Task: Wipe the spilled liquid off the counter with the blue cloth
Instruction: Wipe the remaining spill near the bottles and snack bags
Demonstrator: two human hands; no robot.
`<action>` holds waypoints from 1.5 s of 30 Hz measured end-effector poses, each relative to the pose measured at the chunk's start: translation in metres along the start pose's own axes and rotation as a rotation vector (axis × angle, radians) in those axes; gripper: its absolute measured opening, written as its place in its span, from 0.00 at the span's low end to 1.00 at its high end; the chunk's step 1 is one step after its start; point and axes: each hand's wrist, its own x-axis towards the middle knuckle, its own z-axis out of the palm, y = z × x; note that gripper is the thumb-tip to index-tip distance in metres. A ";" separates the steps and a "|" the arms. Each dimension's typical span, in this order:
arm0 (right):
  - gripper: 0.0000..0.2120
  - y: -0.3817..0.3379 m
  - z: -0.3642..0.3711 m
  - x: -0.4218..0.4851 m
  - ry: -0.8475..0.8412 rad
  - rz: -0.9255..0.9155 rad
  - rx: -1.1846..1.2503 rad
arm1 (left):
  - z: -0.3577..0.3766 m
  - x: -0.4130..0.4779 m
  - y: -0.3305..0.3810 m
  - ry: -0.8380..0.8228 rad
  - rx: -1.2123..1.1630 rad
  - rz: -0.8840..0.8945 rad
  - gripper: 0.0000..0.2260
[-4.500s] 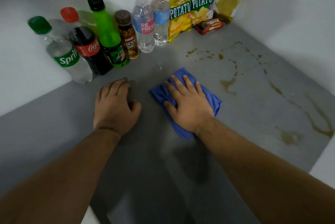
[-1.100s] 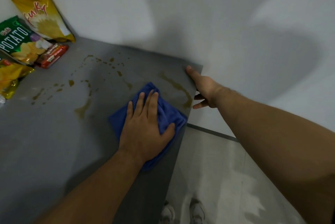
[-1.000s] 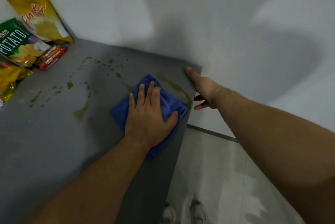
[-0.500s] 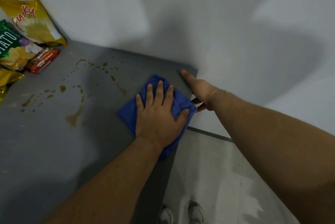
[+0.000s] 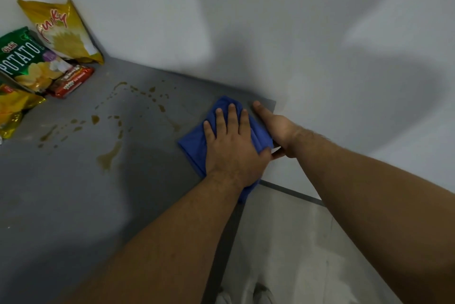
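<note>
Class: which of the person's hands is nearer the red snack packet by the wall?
Left. The left hand presses the blue cloth mid-counter, right of the red snack packet; the right hand grips the counter's far-right edge.

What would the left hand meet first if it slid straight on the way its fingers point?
Probably the white wall. The left hand lies flat on the blue cloth, fingers pointing at a short strip of bare grey counter; nothing else shows there, though depth is unclear.
</note>
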 end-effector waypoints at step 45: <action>0.36 0.039 0.096 -0.069 0.438 -0.750 -1.157 | -0.015 -0.111 -0.134 0.254 -0.284 -0.096 0.21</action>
